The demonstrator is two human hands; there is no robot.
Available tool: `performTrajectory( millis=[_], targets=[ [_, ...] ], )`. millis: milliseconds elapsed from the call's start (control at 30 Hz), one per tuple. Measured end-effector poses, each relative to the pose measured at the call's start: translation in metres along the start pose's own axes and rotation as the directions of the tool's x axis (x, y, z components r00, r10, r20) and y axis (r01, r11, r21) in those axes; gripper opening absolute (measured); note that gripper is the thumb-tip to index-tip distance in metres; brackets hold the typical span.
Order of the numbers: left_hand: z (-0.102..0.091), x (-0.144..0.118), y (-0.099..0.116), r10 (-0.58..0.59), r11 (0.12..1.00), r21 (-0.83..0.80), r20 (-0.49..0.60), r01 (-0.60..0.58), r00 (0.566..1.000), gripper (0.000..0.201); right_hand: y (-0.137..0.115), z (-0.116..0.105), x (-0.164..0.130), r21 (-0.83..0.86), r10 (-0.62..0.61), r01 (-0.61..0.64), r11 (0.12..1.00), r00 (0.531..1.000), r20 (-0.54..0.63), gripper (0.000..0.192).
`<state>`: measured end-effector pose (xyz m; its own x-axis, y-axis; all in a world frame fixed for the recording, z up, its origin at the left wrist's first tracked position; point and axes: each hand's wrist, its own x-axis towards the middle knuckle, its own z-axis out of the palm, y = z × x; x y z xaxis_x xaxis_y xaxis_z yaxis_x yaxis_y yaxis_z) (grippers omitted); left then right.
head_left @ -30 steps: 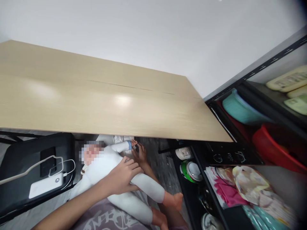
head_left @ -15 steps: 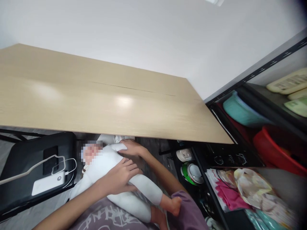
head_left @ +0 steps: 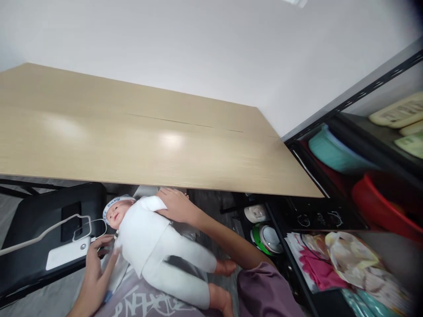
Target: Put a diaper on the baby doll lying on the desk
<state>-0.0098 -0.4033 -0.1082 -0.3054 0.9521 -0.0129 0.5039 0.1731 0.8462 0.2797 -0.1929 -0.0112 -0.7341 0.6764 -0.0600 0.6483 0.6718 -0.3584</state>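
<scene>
We identify a home room: a wooden table (head_left: 148, 141) against a plain wall (head_left: 198, 44), and a metal shelf (head_left: 346, 105) storing plastic basins (head_left: 380, 198), cloths (head_left: 330, 259) and cups (head_left: 255, 213).

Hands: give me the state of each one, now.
Left hand: open, fingers spread beside the white-clothed baby doll, holding nothing.
Right hand: resting on the doll's upper arm; grip cannot be told.

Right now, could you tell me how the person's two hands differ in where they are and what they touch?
The right hand rests on the doll at its arm, near the table edge; the left hand lies lower, fingers spread beside the doll's shoulder, near the power bank. Both are bare and open.
</scene>
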Motion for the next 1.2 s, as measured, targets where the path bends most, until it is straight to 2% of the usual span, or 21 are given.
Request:
performTrajectory(
  millis=[67,100,167,300,433,533,633,733,833,933,1033,1100,1200],
  targets=[
    [-0.003,0.0,-0.016,-0.185,0.983,-0.016,0.012,0.185,0.983,0.08,-0.004,-0.002,-0.001,0.006,-0.012,0.012,1.0,1.0,-0.015,0.026],
    [-0.003,0.0,-0.019,-0.242,0.97,-0.022,0.048,0.243,0.969,0.088,-0.006,-0.003,-0.001,0.013,-0.018,0.018,1.0,1.0,-0.024,0.026],
    [0.0,-0.002,-0.019,-0.288,0.956,-0.017,0.12,0.292,0.95,0.091,-0.009,-0.006,-0.002,0.028,-0.026,0.028,0.999,0.998,-0.053,0.026],
    [0.0,-0.005,-0.001,-0.223,0.973,-0.015,0.183,0.23,0.957,0.076,-0.013,-0.024,-0.01,0.049,-0.064,0.07,0.996,0.992,-0.112,0.024],
    [-0.012,-0.001,0.018,-0.16,0.985,-0.013,0.264,0.169,0.951,0.075,-0.018,-0.052,-0.036,0.091,-0.072,0.091,0.992,0.978,-0.195,0.024],
    [-0.018,0.003,0.034,-0.111,0.992,-0.034,0.249,0.123,0.962,0.079,-0.017,-0.072,-0.064,0.138,0.004,0.033,0.99,0.966,-0.258,0.032],
    [-0.016,0.015,0.059,-0.04,0.996,-0.073,0.249,0.06,0.968,0.078,-0.006,-0.084,-0.088,0.202,0.141,-0.085,0.976,0.949,-0.281,0.03],
    [-0.013,0.043,0.09,0.051,0.999,-0.025,0.307,-0.046,0.95,0.074,0.015,-0.086,-0.102,0.248,0.268,-0.193,0.949,0.909,-0.32,0.025],
    [-0.012,0.088,0.121,0.141,0.977,0.101,0.353,-0.188,0.925,0.073,0.043,-0.08,-0.103,0.256,0.352,-0.268,0.929,0.856,-0.378,0.025],
    [-0.008,0.137,0.149,0.252,0.909,0.227,0.366,-0.349,0.896,0.071,0.074,-0.072,-0.095,0.265,0.404,-0.315,0.911,0.81,-0.424,0.028],
    [0.001,0.184,0.175,0.369,0.8,0.322,0.401,-0.506,0.838,0.071,0.101,-0.064,-0.084,0.26,0.447,-0.364,0.894,0.744,-0.496,0.031],
    [0.008,0.211,0.19,0.402,0.737,0.381,0.416,-0.558,0.816,0.065,0.116,-0.058,-0.076,0.243,0.477,-0.415,0.877,0.688,-0.546,0.035],
    [0.019,0.247,0.205,0.385,0.666,0.512,0.385,-0.542,0.839,0.05,0.135,-0.051,-0.064,0.223,0.512,-0.483,0.847,0.628,-0.585,0.04]
  ],
)
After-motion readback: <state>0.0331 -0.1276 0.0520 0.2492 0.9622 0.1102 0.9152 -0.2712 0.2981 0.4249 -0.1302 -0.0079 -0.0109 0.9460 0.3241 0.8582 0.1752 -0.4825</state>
